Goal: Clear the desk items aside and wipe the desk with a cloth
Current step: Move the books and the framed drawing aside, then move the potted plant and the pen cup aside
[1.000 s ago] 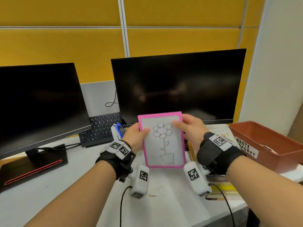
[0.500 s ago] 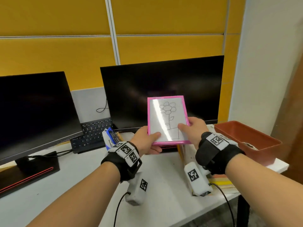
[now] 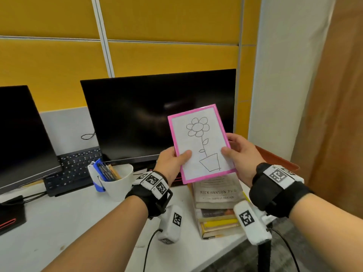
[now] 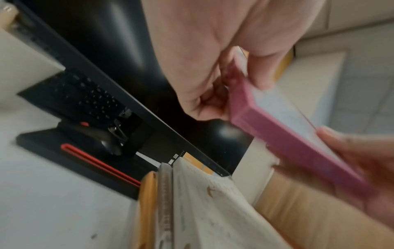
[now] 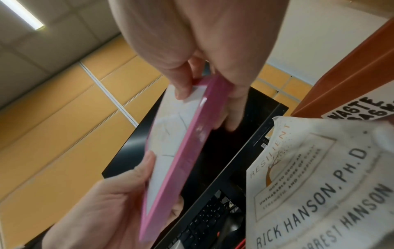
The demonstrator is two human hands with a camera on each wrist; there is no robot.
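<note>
The room is evenly and brightly lit from overhead; a ceiling strip light (image 5: 23, 16) shows in the right wrist view. Soft reflections smear across the dark monitor (image 3: 149, 114), just left of the pink frame (image 3: 200, 143). Both wrist views are motion-blurred, the frame's edge smeared. The head view bows straight lines near its borders.

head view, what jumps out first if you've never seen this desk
The pink-framed flower drawing grabs the eye: the left hand and right hand pinch its lower corners, holding it up in front of the dark right monitor. Just below it sits a stack of books at the desk's right end, and to the left a white cup holding pens.
</note>
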